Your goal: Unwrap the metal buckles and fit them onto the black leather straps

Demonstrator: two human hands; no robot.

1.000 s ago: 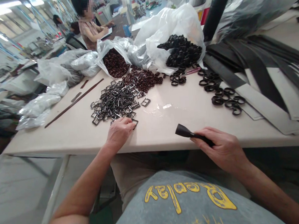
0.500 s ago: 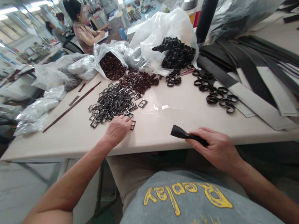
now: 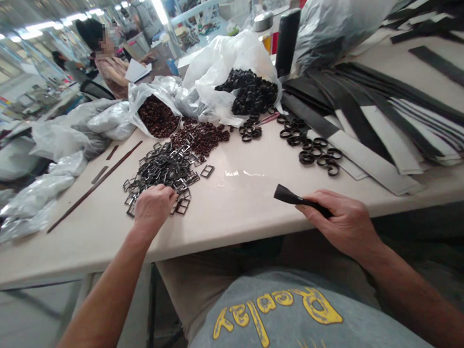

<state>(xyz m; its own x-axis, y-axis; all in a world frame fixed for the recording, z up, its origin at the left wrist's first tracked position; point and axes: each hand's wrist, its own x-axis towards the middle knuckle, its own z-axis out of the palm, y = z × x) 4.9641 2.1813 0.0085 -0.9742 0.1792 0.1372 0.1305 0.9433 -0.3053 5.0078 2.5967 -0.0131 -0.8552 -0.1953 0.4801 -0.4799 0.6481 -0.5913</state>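
My left hand (image 3: 154,205) is at the near edge of a pile of dark metal buckles (image 3: 160,166), its fingers curled down. Its fingertips are hidden, so whatever they pinch cannot be made out. One buckle (image 3: 182,205) lies just right of those fingers. Over the table's front edge, my right hand (image 3: 344,219) is closed around a black strap (image 3: 289,195), which looks folded into a narrow bundle. The strap's flared end sticks out to the left.
Dark brown loops (image 3: 201,136) lie behind the buckles, beside an open bag (image 3: 134,109) of more. A white bag (image 3: 209,80) holds black loops. Loose black loops (image 3: 310,155) and long black strips (image 3: 367,117) lie right. A thin brown strip (image 3: 93,186) lies left. A person (image 3: 109,71) sits beyond.
The view has turned a little to the right. My left hand has shifted along the near edge of the buckle pile. My right hand still grips the black strap.
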